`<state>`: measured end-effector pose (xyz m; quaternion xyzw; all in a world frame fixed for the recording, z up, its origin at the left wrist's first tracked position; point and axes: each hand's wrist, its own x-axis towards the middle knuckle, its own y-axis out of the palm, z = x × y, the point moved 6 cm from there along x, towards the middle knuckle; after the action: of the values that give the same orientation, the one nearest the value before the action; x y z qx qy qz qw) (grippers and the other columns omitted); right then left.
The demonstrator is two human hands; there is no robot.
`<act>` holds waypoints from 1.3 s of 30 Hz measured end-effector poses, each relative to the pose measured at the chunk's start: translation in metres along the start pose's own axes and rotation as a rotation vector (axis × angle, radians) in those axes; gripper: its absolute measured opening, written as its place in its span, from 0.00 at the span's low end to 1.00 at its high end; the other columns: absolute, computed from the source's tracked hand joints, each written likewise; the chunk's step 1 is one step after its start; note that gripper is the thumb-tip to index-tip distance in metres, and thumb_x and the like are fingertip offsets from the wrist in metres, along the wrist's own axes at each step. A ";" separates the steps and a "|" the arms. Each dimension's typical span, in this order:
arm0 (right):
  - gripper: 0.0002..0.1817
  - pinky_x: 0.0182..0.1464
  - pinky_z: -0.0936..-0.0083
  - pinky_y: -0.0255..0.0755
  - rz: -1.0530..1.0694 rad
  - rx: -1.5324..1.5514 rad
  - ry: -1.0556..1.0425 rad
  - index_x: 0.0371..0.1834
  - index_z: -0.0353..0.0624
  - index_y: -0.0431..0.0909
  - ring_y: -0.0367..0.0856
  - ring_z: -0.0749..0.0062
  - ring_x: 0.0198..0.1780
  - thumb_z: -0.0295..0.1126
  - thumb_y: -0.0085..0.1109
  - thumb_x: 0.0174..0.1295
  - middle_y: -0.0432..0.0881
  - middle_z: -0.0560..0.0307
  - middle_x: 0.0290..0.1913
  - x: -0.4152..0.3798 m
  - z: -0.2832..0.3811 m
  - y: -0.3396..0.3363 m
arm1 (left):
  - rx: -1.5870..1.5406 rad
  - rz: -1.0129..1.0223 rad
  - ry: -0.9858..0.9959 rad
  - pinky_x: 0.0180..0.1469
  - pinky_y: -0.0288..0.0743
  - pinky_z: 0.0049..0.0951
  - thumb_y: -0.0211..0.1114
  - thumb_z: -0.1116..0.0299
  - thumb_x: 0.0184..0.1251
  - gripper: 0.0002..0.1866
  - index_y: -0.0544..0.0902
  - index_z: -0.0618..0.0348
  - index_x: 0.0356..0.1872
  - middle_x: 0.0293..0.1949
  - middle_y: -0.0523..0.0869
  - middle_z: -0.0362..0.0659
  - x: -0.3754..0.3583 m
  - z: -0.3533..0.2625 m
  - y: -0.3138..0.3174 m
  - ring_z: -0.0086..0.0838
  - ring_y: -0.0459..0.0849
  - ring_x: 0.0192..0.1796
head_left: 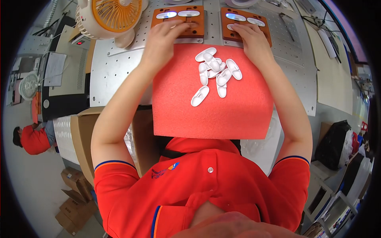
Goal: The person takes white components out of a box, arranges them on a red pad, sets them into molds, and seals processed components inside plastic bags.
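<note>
Both hands reach forward to two orange-brown fixture blocks on a perforated metal plate. My left hand (162,41) rests on the front of the left block (197,35), its fingers bent over parts I cannot make out. Two white oval pieces (189,13) lie in that block's back row. At the right block (260,32), my right hand (254,41) has its fingertips at a small white oval piece (230,27) in the front row; two more ovals (256,22) sit behind it. Several white oval shells (199,96) lie in a loose pile on a red foam sheet (210,119) between my forearms.
An orange and white fan (117,14) stands at the back left of the metal plate (119,63). An open cardboard box (85,135) is below my left forearm. A co-worker in red (35,139) is at the far left. A black bag (333,144) sits at right.
</note>
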<state>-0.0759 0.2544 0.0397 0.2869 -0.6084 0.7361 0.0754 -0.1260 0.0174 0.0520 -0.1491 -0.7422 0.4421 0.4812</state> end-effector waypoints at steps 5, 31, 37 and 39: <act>0.21 0.55 0.66 0.72 0.018 0.290 -0.272 0.46 0.47 0.80 0.77 0.61 0.55 0.16 0.56 0.49 0.81 0.62 0.53 -0.020 0.029 -0.039 | -0.483 0.233 0.003 0.57 0.69 0.39 0.59 0.82 0.55 0.22 0.81 0.50 0.51 0.50 0.83 0.41 0.005 -0.061 0.009 0.41 0.78 0.53; 0.09 0.50 0.71 0.73 0.389 0.300 -0.345 0.40 0.46 0.77 0.76 0.63 0.50 0.25 0.61 0.56 0.77 0.58 0.48 -0.029 0.035 -0.019 | 0.172 0.014 -0.073 0.48 0.74 0.36 0.63 0.69 0.62 0.10 0.82 0.53 0.44 0.42 0.81 0.42 0.035 -0.007 0.030 0.37 0.81 0.47; 0.06 0.46 0.69 0.76 0.053 0.324 -0.046 0.41 0.43 0.79 0.80 0.58 0.46 0.23 0.58 0.61 0.78 0.55 0.48 -0.028 -0.012 -0.040 | 0.363 0.111 -0.063 0.51 0.72 0.35 0.59 0.75 0.59 0.14 0.79 0.59 0.47 0.42 0.78 0.45 0.022 -0.020 0.042 0.36 0.81 0.47; 0.07 0.46 0.71 0.76 0.018 0.280 0.071 0.43 0.43 0.80 0.81 0.57 0.44 0.24 0.57 0.62 0.79 0.57 0.48 -0.025 -0.029 -0.039 | 0.366 0.118 -0.048 0.51 0.72 0.35 0.59 0.75 0.59 0.14 0.78 0.60 0.47 0.42 0.78 0.45 0.018 -0.020 0.042 0.36 0.81 0.47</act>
<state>-0.0470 0.2969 0.0577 0.2631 -0.4992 0.8241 0.0495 -0.1263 0.0627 0.0316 -0.0919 -0.6506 0.6006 0.4555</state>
